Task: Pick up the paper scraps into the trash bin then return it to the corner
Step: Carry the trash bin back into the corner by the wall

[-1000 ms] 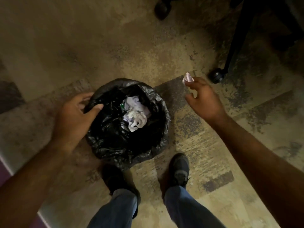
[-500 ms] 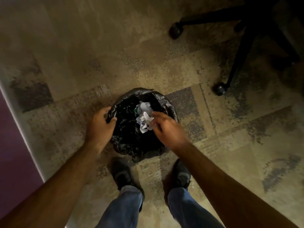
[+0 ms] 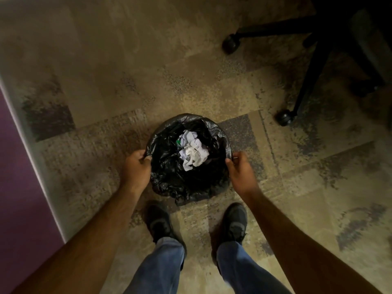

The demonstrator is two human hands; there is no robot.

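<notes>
A small round trash bin (image 3: 169, 183) lined with a black plastic bag stands on the carpet just in front of my feet. Crumpled white paper scraps (image 3: 194, 152) lie in a heap inside it, with a bit of green beside them. My left hand (image 3: 136, 168) grips the bin's left rim, fingers curled over the bag edge. On the opposite side, my right hand (image 3: 240, 169) closes on the right rim. No loose scrap shows on the floor around the bin.
A black office chair base (image 3: 314, 66) with castors (image 3: 284, 117) stands at the upper right. A purple wall with a pale baseboard (image 3: 36, 158) runs along the left. My two dark shoes (image 3: 235, 221) stand just behind the bin on patterned beige carpet.
My right hand carried a white scrap from the floor to the bin, let it go inside, then moved to the right rim. My left hand stayed on the left rim.
</notes>
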